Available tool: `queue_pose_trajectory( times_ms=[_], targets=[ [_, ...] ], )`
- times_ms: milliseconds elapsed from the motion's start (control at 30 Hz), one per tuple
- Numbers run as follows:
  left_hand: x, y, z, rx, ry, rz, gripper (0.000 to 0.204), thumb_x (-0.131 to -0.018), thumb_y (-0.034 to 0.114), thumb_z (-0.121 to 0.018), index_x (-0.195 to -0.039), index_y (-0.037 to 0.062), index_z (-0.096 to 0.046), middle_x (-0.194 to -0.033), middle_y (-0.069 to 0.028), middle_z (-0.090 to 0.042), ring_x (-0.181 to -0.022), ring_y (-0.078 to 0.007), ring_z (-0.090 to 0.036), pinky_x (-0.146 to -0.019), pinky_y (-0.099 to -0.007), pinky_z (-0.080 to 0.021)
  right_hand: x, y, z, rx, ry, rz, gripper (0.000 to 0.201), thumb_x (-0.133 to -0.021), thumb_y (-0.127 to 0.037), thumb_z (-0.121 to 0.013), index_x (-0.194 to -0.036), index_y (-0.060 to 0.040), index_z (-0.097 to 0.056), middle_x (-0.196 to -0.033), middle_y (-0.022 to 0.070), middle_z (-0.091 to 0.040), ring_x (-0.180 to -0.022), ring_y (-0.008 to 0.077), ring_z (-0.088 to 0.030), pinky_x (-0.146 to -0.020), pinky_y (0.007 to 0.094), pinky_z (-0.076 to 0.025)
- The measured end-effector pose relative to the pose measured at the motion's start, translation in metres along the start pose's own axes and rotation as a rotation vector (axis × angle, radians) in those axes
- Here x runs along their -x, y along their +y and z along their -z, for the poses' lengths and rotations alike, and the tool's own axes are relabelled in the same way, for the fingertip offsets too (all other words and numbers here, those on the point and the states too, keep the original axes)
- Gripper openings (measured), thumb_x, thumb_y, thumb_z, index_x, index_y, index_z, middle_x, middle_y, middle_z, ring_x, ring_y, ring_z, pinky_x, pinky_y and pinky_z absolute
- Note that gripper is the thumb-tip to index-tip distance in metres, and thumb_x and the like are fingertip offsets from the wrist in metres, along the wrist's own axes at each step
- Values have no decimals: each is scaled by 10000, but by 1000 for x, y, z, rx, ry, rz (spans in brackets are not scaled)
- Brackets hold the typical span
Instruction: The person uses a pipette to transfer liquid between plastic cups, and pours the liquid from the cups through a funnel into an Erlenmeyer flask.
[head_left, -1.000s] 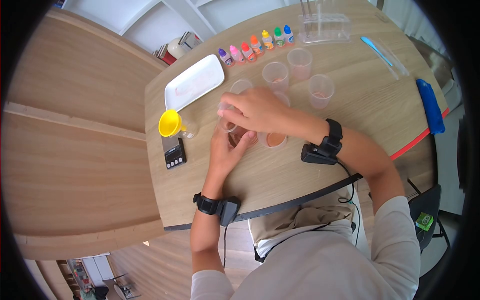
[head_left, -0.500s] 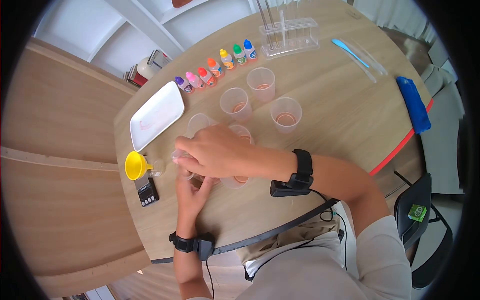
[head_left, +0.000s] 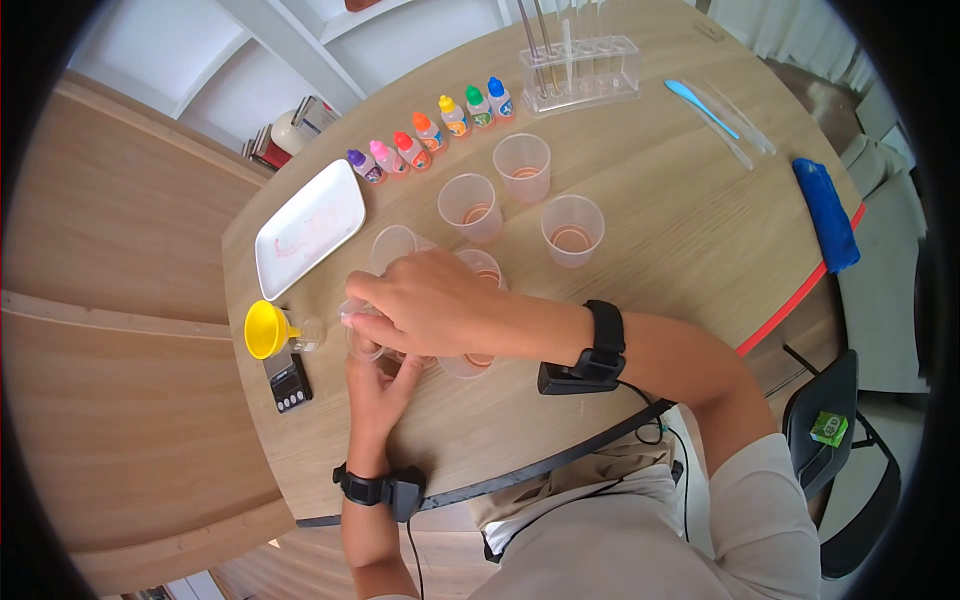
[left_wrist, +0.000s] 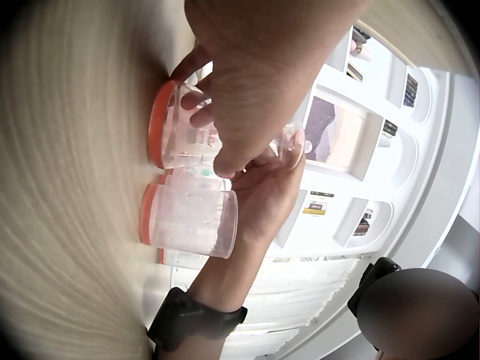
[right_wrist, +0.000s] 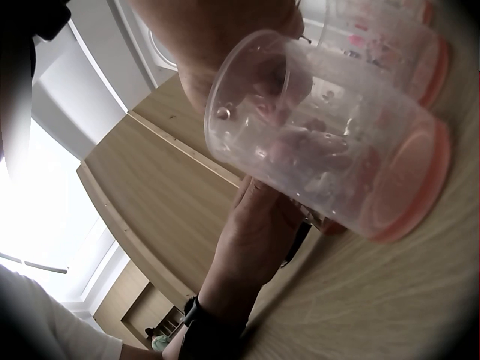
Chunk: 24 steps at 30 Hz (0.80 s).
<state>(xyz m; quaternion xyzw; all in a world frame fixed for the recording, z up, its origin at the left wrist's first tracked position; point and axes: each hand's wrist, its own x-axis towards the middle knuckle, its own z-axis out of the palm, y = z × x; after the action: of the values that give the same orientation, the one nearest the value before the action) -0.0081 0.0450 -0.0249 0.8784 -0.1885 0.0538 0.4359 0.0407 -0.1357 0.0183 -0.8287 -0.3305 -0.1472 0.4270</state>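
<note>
My right hand [head_left: 435, 300] grips a small clear plastic cup [left_wrist: 291, 141], tilted above another cup. Low beneath it, my left hand [head_left: 380, 402] has its thumb and fingers around a clear cup [left_wrist: 160, 126] with reddish liquid at its base, standing on the table. Close beside the hands are more clear cups; one [right_wrist: 322, 142] with a shallow pinkish-red layer fills much of the right wrist view. My right hand and forearm partly cover this group in the head view.
Farther back stand three clear cups, one of them nearest the right [head_left: 573, 230]. Dropper bottles [head_left: 430, 135] line up behind, beside a white tray [head_left: 310, 225] and a test tube rack [head_left: 580, 75]. At left are a yellow funnel [head_left: 267, 330] and a small scale [head_left: 290, 385].
The head view has swung, so the table sits lower and further left in it. Both hands keep nearly the same pose, the right one still holding the tilted cup.
</note>
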Motion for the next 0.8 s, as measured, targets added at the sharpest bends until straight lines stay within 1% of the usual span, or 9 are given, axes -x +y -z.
queue_pose_trajectory(
  times_ms=[67,133,267,367,567,667,700,767,800],
  targets=[
    [0,0,0,7,5,-22,355,-847,78,-708,-1162,-32,-585,-1116,-103,-634,-969,-187,-615,-803,-305,-485,0,0,0,-6,-2,-1,260,-903,-310,-581,-887,-52,-552,-559,142,-565,-540,347,-567,-546,453,-417],
    [-1,3,-1,63,-6,29,435,-796,46,-739,-1182,27,-539,-1085,-98,-618,-948,-198,-591,-825,-316,-467,-1,0,0,-1,-15,-11,251,-909,-311,-576,-890,-62,-555,-570,143,-569,-552,349,-571,-539,458,-416],
    [-3,21,-1,103,-7,137,438,-800,60,-749,-1182,16,-540,-1061,-84,-625,-930,-181,-594,-801,-303,-476,-1,-1,-2,-62,-8,-14,246,-914,-322,-572,-903,-76,-562,-587,142,-576,-569,351,-574,-533,462,-417],
    [-5,20,-3,149,29,127,454,-799,77,-760,-1191,11,-541,-1060,-91,-635,-953,-191,-610,-814,-309,-487,-2,-3,2,-23,-70,-73,247,-917,-336,-571,-912,-89,-569,-602,132,-584,-583,351,-582,-528,462,-420],
    [-11,18,-3,45,45,-103,492,-800,172,-771,-1217,34,-549,-1101,-148,-634,-1031,-303,-618,-896,-385,-472,-4,-2,7,-13,-65,-59,255,-913,-355,-578,-932,-102,-604,-612,116,-591,-588,332,-589,-527,442,-425],
    [-10,20,-2,47,39,-62,498,-807,224,-768,-1219,50,-548,-1101,-152,-626,-1025,-313,-609,-888,-393,-474,-6,-1,15,160,-55,-31,244,-913,-345,-585,-937,-113,-655,-634,107,-602,-615,288,-598,-525,390,-426],
    [-10,20,-2,51,48,-59,498,-807,224,-768,-1219,50,-548,-1101,-152,-626,-1025,-313,-609,-888,-393,-474,-7,1,17,161,-64,-25,244,-913,-345,-585,-937,-113,-655,-634,107,-602,-615,288,-598,-525,390,-426],
    [-9,21,1,-20,14,-64,555,-818,187,-768,-1277,19,-504,-1209,-141,-614,-1103,-212,-586,-944,-330,-448,-9,4,23,143,-15,-28,243,-912,-336,-591,-938,-105,-664,-659,103,-609,-605,266,-588,-526,365,-429],
    [-9,23,3,-17,-18,-15,555,-815,196,-771,-1272,32,-502,-1208,-153,-614,-1104,-234,-593,-953,-343,-449,-11,4,28,142,-24,-21,243,-912,-336,-591,-938,-105,-664,-659,103,-609,-605,266,-588,-526,365,-429]
  ],
)
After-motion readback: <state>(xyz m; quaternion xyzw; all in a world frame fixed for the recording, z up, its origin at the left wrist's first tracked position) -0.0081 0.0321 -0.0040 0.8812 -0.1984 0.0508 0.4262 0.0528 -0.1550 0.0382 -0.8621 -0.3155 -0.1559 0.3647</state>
